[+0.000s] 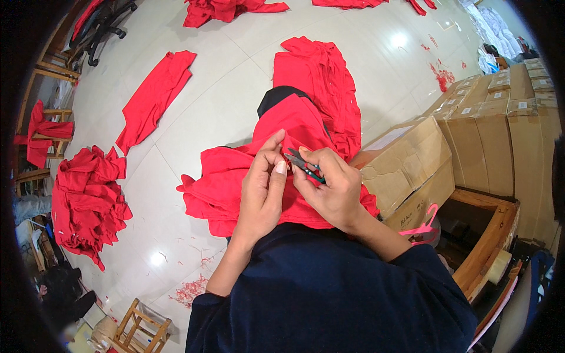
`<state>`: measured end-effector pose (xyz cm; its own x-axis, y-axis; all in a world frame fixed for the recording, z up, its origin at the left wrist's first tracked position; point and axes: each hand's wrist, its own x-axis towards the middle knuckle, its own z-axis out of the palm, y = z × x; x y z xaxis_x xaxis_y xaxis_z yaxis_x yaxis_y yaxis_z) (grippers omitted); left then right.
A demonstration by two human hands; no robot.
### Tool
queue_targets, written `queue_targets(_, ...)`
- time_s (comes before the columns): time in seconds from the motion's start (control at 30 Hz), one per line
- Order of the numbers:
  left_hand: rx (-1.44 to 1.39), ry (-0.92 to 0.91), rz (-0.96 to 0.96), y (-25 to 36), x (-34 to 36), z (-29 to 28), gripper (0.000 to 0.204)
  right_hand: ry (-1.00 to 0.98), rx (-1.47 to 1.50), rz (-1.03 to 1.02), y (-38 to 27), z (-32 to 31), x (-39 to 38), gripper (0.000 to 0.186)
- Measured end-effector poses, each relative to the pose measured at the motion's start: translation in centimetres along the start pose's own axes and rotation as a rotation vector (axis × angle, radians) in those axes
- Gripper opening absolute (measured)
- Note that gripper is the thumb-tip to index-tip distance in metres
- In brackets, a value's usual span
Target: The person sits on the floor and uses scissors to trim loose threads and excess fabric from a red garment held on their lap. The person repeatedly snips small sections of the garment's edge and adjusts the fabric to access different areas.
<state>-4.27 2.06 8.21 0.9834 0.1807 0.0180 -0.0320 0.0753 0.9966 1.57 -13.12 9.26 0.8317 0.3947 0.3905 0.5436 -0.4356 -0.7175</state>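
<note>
A red garment [229, 182] lies spread across my lap. My left hand [265, 182] pinches a raised edge of it between thumb and fingers. Small thread snips [305, 166] with dark blades and green-edged handles sit in my right hand [332, 185], which is closed round them. The blades point left, close to the pinched cloth by my left fingertips. Whether they touch the cloth or a thread, I cannot tell. Beyond my knees, more red garments [318, 82] lie stacked on the floor.
An open cardboard box [406, 165] stands at my right, before stacked closed cartons [479, 138] and a wooden frame [497, 235] with a pink hanger [429, 220]. Red garments lie in a heap [88, 200] at left. Thread scraps [191, 289] litter the floor near a wooden stool [141, 329].
</note>
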Motion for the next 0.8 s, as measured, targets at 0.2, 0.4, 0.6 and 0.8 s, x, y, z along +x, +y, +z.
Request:
queue_targets(0.2, -0.012, 0.012, 0.030, -0.3, 0.0, 0.1, 0.011, 0.001, -0.012, -0.019, 0.2, 0.0, -0.1, 0.023)
queue_targets(0.4, 0.042, -0.006, 0.038, 0.0, 0.1, 0.2, 0.012, 0.009, -0.016, -0.066, 0.3, -0.1, 0.0, 0.022)
queue_targets(0.6, -0.112, 0.012, -0.038, -0.4, 0.0, -0.2, 0.016, 0.070, 0.308, 0.260, -0.2, 0.0, 0.1, 0.016)
queue_targets(0.8, -0.044, 0.046, -0.055, -0.4, -0.3, 0.0, 0.017, -0.238, 0.670, 0.578, 1.6, -0.5, 0.6, 0.015)
